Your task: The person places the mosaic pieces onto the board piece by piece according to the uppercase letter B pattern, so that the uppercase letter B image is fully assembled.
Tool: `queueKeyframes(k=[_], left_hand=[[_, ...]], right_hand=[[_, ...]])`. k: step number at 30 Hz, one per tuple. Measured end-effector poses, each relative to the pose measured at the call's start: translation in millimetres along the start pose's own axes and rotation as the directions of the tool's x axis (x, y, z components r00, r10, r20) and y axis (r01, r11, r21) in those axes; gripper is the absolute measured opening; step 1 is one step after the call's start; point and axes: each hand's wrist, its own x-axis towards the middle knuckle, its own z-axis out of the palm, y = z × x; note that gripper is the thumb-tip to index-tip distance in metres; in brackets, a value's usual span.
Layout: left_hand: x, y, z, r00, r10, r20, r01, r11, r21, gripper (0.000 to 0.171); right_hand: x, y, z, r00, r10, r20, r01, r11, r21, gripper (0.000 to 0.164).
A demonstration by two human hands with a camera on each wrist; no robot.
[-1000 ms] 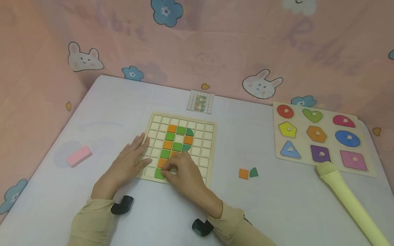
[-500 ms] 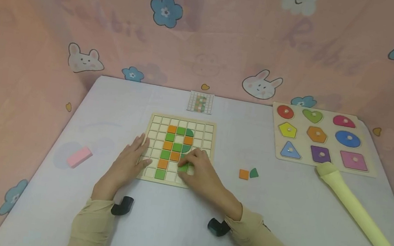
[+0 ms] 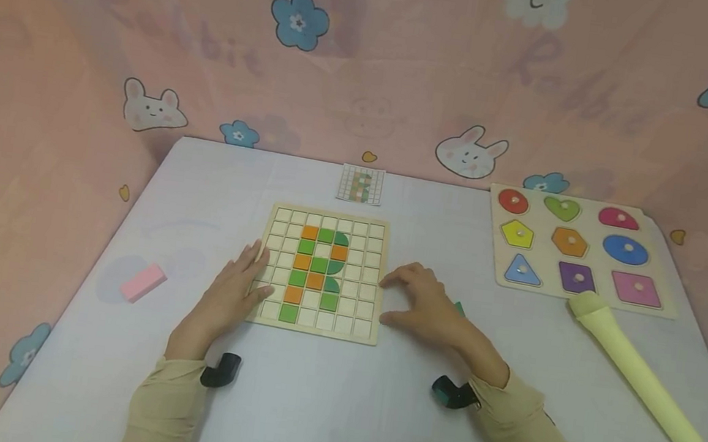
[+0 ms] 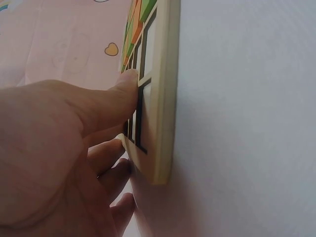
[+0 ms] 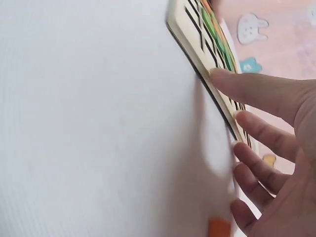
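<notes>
A wooden grid board lies on the table with orange and green square tiles and dark green rounded tiles set in its cells. My left hand rests along its left edge, thumb on the grid and fingers extended. At the right edge is my right hand, its thumb and fingers spread apart and nothing between them; the fingertips are right at the rim. A dark green rounded tile peeks out behind that hand. An orange tile shows low in the right wrist view, hidden in the head view.
Behind the board lies a small printed pattern card. A shape puzzle board with knobbed pieces stands at the back right, a pale yellow stick in front of it. On the left is a pink block.
My right hand has moved right, from over the board's lower cells to its right edge, and its fingers have spread. A green square tile is uncovered in the grid. The left hand stays put.
</notes>
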Motion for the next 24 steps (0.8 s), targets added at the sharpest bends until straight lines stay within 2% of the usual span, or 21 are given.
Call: queueKeyframes(k=[5, 14, 21, 24], left_hand=[[0.6, -0.1, 0.0, 1.0, 0.003, 0.001, -0.003, 1.0, 0.003, 0.073], [1.1, 0.6, -0.4, 1.0, 0.004, 0.001, -0.004, 1.0, 0.001, 0.073], [1.4, 0.1, 0.3, 1.0, -0.001, 0.002, 0.001, 1.0, 0.0, 0.073], [1.3, -0.1, 0.8, 1.0, -0.006, 0.001, 0.006, 1.0, 0.0, 0.073]], right_hand=[[-4.8, 15.4, -18.3, 0.999, 0.033, -0.006, -0.033, 0.999, -0.041, 0.046], [-16.2, 28.8, -46.0, 0.994, 0.105, 0.017, -0.103, 0.99, -0.097, 0.046], [-20.5, 32.6, -54.5, 0.993, 0.121, 0.011, -0.119, 0.986, -0.119, 0.023], [-19.1, 32.8, -53.0, 0.993, 0.115, 0.0, -0.114, 0.987, -0.109, 0.019]])
